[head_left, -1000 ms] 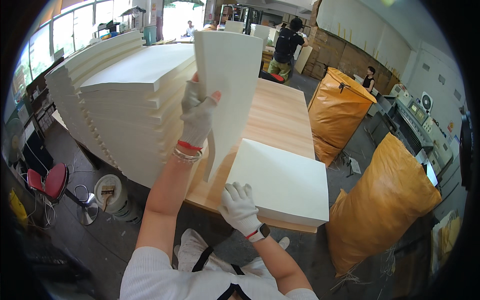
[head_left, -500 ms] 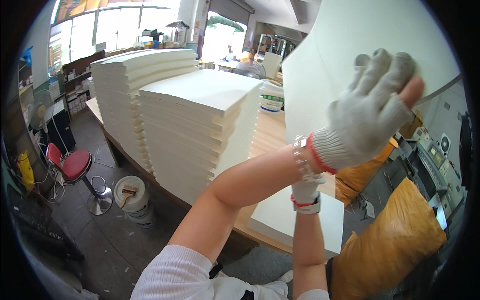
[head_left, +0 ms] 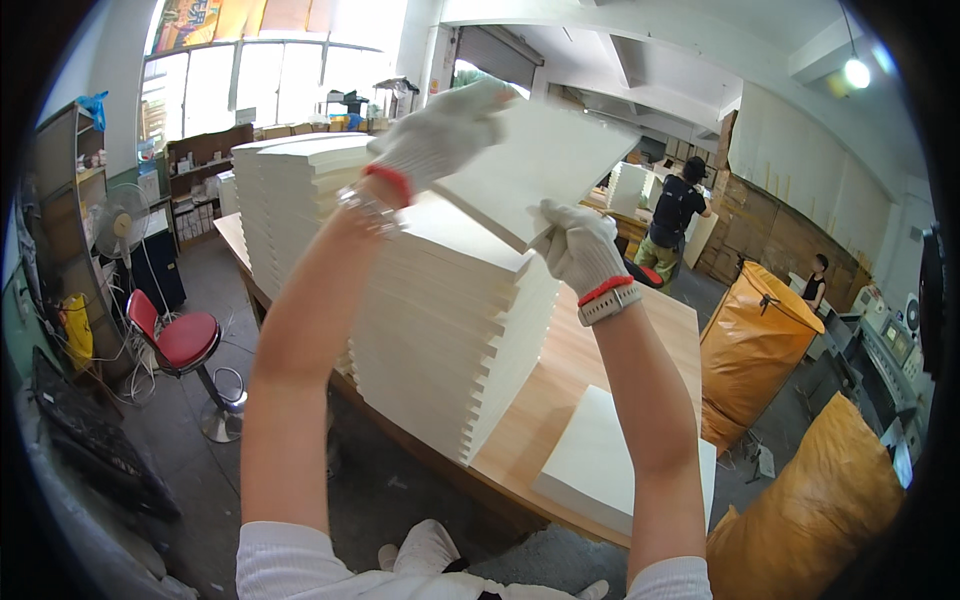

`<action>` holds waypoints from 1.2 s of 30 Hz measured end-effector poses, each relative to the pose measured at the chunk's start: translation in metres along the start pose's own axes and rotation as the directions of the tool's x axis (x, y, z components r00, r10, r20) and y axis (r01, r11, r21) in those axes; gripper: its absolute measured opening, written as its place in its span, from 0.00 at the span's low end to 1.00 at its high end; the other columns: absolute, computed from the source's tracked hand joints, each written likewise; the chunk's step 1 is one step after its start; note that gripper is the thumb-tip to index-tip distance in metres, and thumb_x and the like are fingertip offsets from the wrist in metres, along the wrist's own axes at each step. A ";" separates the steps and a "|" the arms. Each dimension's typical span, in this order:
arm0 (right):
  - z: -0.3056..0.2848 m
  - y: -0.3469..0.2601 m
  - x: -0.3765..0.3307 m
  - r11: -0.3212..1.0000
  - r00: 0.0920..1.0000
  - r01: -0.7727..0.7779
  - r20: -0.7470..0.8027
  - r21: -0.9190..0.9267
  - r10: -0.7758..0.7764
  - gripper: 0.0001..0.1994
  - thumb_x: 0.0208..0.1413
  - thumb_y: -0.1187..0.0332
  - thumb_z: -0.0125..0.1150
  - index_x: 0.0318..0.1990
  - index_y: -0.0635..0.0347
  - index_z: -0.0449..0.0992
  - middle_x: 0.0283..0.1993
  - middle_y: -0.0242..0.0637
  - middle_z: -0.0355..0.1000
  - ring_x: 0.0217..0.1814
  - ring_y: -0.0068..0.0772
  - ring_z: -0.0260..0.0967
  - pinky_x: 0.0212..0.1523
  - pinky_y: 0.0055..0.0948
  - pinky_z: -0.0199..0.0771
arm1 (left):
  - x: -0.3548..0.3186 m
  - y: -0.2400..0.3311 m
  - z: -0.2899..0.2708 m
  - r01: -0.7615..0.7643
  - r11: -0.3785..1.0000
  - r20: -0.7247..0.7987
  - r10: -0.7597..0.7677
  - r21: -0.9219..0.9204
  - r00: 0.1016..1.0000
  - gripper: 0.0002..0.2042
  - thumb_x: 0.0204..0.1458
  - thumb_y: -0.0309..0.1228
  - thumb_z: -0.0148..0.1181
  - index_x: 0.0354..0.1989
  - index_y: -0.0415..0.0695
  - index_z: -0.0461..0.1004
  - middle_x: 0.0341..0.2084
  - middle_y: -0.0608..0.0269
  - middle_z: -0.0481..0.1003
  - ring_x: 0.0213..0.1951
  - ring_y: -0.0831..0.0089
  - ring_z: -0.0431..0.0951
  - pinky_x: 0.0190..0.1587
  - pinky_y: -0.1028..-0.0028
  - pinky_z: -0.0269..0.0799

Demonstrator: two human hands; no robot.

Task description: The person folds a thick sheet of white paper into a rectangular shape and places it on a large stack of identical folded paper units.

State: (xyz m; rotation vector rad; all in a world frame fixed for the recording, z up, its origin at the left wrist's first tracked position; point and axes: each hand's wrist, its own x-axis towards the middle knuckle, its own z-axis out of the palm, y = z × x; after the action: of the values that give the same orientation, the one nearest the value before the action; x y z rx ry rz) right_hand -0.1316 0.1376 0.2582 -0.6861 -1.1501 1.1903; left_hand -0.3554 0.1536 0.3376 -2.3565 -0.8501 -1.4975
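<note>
A white stack of paper [head_left: 550,165], blurred by motion and tilted, is held up between my hands above a tall white paper pile. My left hand [head_left: 440,135], in a white knit glove with a red cuff, is smeared by motion at the stack's left edge, its fingers curled over it. My right hand [head_left: 580,248], gloved the same way, grips the near right corner with its fingers closed. Beneath, the tall paper pile [head_left: 430,315] rises in staggered layers on the wooden table [head_left: 545,385]. A low white paper stack [head_left: 590,455] lies near my right forearm.
Another tall paper pile [head_left: 300,200] stands behind at the left. Orange sacks [head_left: 815,510] stand at the right beside the table. A red stool [head_left: 185,340] and a fan [head_left: 122,220] are at the left. A person [head_left: 680,215] in dark clothing is farther back.
The white paper has swung from close at the upper right to above the tall pile. My left hand, spread before, now curls at its edge; my right hand has risen. The view has shifted.
</note>
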 end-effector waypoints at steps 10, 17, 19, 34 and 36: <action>0.035 -0.017 -0.030 0.043 0.959 0.253 0.245 -0.966 -0.141 0.29 0.66 0.40 0.53 0.50 0.58 0.82 0.31 0.41 0.82 0.34 0.34 0.81 0.33 0.34 0.79 | -0.115 -0.173 -0.055 0.582 0.807 0.278 -0.585 0.103 0.762 0.21 0.66 0.44 0.55 0.63 0.51 0.76 0.42 0.66 0.79 0.46 0.73 0.75 0.56 0.70 0.70; 0.065 -0.010 -0.061 -0.226 0.930 0.326 0.354 -0.918 -0.100 0.25 0.64 0.46 0.62 0.47 0.65 0.82 0.31 0.48 0.81 0.30 0.40 0.81 0.30 0.40 0.77 | -0.135 -0.163 -0.062 0.574 0.810 0.353 -0.505 -0.122 0.788 0.22 0.64 0.39 0.60 0.66 0.49 0.75 0.42 0.72 0.77 0.44 0.81 0.72 0.53 0.77 0.71; 0.066 -0.006 -0.060 -0.213 0.915 0.352 0.383 -0.912 -0.126 0.23 0.64 0.49 0.62 0.46 0.65 0.81 0.30 0.49 0.80 0.30 0.41 0.80 0.29 0.40 0.77 | -0.138 -0.167 -0.069 0.567 0.814 0.344 -0.501 -0.123 0.794 0.21 0.64 0.36 0.61 0.65 0.48 0.75 0.42 0.72 0.77 0.44 0.81 0.73 0.52 0.77 0.72; 0.052 0.013 -0.052 -0.179 0.815 0.478 0.510 -0.860 -0.275 0.18 0.63 0.54 0.62 0.40 0.65 0.76 0.33 0.51 0.76 0.31 0.52 0.78 0.28 0.47 0.75 | -0.151 -0.199 -0.070 0.615 0.679 0.323 -0.523 -0.402 0.789 0.19 0.59 0.26 0.59 0.59 0.42 0.79 0.37 0.72 0.79 0.41 0.81 0.79 0.48 0.78 0.75; 0.053 0.014 -0.054 -0.159 0.844 0.446 0.473 -0.881 -0.254 0.18 0.63 0.55 0.62 0.40 0.65 0.75 0.35 0.53 0.76 0.34 0.52 0.78 0.30 0.46 0.76 | -0.151 -0.198 -0.070 0.623 0.678 0.329 -0.529 -0.390 0.782 0.18 0.59 0.26 0.58 0.59 0.43 0.79 0.36 0.73 0.79 0.41 0.81 0.79 0.48 0.78 0.75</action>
State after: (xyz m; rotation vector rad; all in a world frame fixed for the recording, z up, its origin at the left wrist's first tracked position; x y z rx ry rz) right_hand -0.1843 0.0826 0.2458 -1.2401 -2.1676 -0.4553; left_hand -0.5697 0.2278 0.2128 -2.7773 -1.5615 -1.9217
